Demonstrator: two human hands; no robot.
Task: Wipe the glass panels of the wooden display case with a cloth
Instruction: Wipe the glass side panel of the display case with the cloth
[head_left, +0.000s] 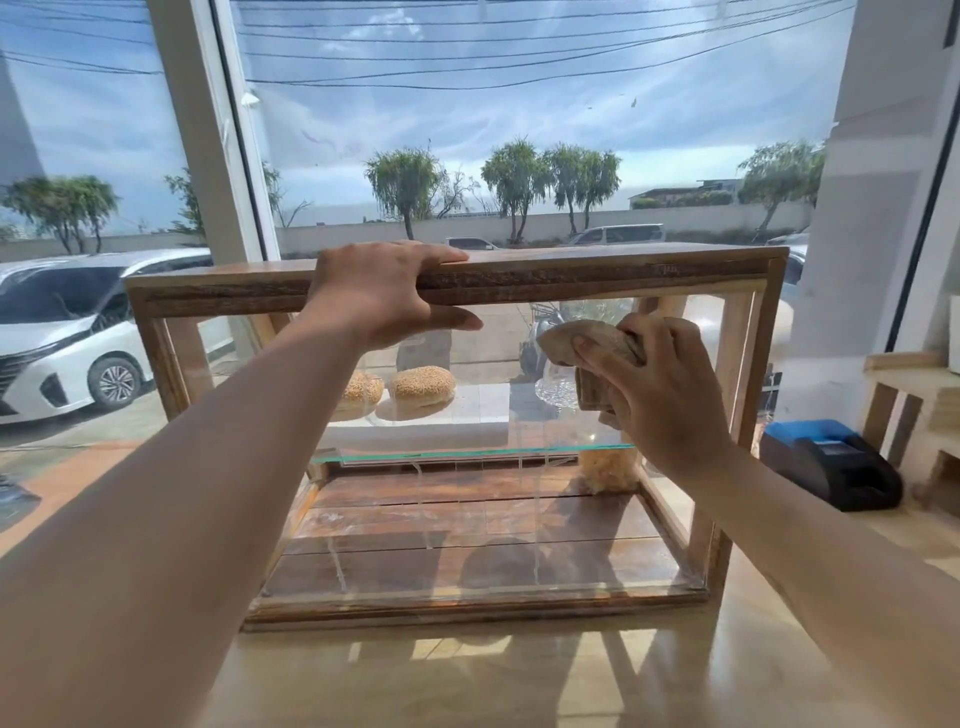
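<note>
No legible text, labels, brands or numbers, none readable on the wooden display case (571, 283)

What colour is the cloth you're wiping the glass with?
Tan-beige; the cloth in the right hand shows best in the head view.

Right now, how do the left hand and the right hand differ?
The left hand clamps the top rail of the wooden display case; the right hand grips a bunched cloth on its front glass panel. The left hand is higher, the right hand lower and further right. Both are at the case.
</note>
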